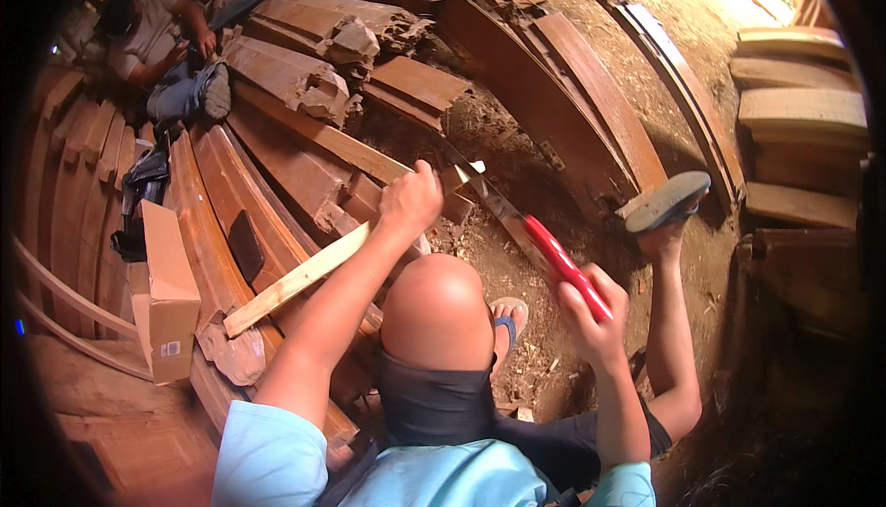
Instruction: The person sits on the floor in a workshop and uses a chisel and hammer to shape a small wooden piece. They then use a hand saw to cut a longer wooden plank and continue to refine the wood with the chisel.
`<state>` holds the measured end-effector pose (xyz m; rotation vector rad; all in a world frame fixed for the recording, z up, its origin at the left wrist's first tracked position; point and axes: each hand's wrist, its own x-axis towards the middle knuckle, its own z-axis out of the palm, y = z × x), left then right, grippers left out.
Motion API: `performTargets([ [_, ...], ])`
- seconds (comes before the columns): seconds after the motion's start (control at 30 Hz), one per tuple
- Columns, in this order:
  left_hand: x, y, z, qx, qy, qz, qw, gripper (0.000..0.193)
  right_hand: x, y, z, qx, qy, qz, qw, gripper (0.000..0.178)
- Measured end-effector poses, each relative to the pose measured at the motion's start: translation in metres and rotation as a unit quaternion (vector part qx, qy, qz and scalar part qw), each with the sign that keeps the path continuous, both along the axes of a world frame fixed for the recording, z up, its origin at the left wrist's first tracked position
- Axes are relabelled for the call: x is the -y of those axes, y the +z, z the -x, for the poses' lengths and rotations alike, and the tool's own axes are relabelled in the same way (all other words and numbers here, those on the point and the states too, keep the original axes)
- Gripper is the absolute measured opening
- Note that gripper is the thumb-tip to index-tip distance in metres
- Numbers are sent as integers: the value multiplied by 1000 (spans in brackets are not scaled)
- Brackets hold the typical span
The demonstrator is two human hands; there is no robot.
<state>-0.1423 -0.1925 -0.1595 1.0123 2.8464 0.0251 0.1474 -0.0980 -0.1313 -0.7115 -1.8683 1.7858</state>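
Note:
My left hand (412, 201) is closed around a pale wooden strip (300, 278). The strip slants from the lower left, past my left forearm, to a light, cut-looking end just beyond my fist. My right hand (595, 304) grips the red handle of a long-bladed cutting tool (570, 268). Its dark, narrow blade points up and left and crosses close to the strip's far end; whether they touch is unclear. I cannot tell from its edge if it is a saw or a machete. My bent knee (432, 302) rises below my left hand.
Stacked brown boards (286, 73) spread on the left, with a cardboard box (171, 290) standing on them. Another person (171, 46) sits at the far left. Long planks (554, 92) lie ahead; thick timber pieces (801, 110) are piled at the right. Wood chips litter the dirt floor (563, 359).

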Motion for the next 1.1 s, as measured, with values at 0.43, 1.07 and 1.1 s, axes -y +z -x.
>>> performTargets([
  [0.43,-2,-7,0,-24,-12,2,1000,25,-15,38,-5,6,22,-20,1000,19],
  [1.07,-5,-25,8,-68,-36,35,996,17,-8,15,72,34,36,-78,996,18],
  [1.1,-7,-24,9,-78,-39,30,996,18,-10,15,71,24,19,-43,999,17],
])
